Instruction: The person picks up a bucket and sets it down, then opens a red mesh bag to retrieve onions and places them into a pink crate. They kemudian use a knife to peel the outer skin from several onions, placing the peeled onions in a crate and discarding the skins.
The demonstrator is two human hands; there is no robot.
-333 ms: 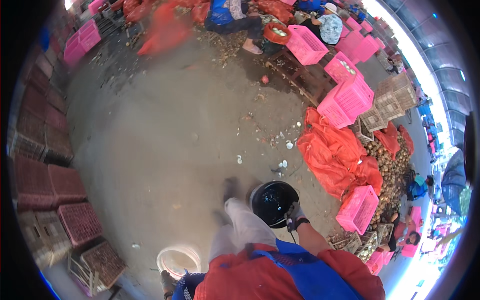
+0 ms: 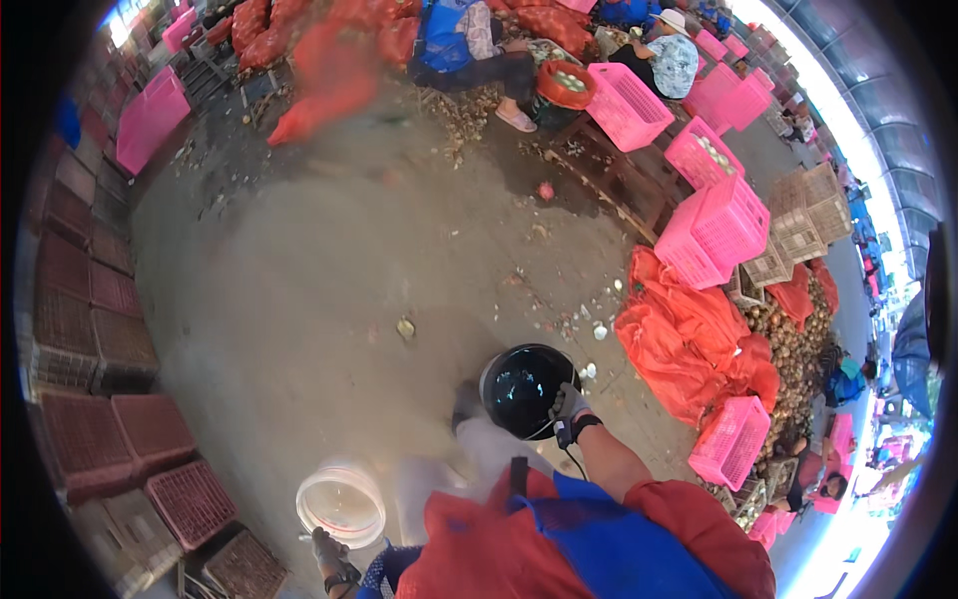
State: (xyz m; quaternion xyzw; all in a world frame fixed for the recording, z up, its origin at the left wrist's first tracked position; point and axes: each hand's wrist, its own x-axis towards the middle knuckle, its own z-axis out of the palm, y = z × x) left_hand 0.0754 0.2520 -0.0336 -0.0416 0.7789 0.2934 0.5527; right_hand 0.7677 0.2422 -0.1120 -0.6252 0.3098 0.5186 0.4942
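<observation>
At my right side hangs a black bucket (image 2: pixel 521 399) with a dark, shiny inside. My gloved right hand (image 2: pixel 568 404) is closed at its near right edge, where a thin handle shows. Lower left is a whitish, see-through bucket (image 2: pixel 340 507) with a pale rim. Against its near side, my gloved left hand (image 2: pixel 331 555) has its fingers curled at the rim or handle; exactly which part is gripped cannot be made out. Both arms reach down beside my red sleeves and blue apron. My legs are blurred between the buckets.
Stacked crates (image 2: pixel 90 444) line the left. On the right lie red mesh sacks (image 2: pixel 689 339), a heap of onions (image 2: pixel 798 349) and pink crates (image 2: pixel 714 235). People sit working at the far side, one in blue (image 2: pixel 449 40). Peelings litter the wet concrete floor (image 2: pixel 299 260).
Both buckets have shifted slightly left and farther up in the picture, with my hands still on them. The surroundings have slid mostly rightward and down on the right side.
</observation>
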